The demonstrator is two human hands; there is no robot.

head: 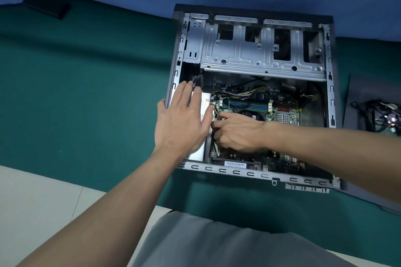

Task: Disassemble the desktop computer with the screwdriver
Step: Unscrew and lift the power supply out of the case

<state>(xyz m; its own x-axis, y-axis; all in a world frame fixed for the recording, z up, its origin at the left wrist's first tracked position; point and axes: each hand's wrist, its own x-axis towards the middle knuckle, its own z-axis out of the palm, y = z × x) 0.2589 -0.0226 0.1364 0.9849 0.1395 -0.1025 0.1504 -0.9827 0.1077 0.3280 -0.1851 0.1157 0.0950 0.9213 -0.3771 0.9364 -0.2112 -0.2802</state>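
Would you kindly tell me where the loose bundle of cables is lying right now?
In the head view, the cable bundle lies at the far right edge, on the dark panel just right of the open computer case.

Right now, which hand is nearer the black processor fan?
Right. The right hand grips cables just beside the fan; the left hand lies flat on the silver box farther left.

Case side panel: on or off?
Off. The computer case lies open, motherboard and drive cage exposed from above.
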